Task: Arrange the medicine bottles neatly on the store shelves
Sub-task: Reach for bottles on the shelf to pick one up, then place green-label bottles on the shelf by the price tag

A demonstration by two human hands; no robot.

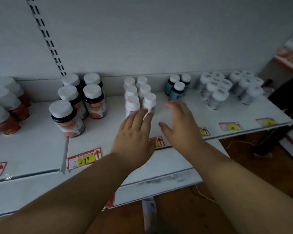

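Both hands are hovering open, holding nothing, near the white metal shelf's [41,149] front edge: left hand [134,134] fingertips touching the white plastic bottles [139,97], right hand [181,124] beside them.

Left hand [134,132] flat-fingered just before slim white plastic bottles [139,97], right hand [181,122] spread beside them, white metal shelf [41,149] beneath

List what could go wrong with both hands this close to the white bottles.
1. The left hand has its fingertips at the front of the white bottles, which stand in two tight rows; a push could topple several.
2. The right hand hovers open just in front of the blue bottles; a sweep could knock them over.
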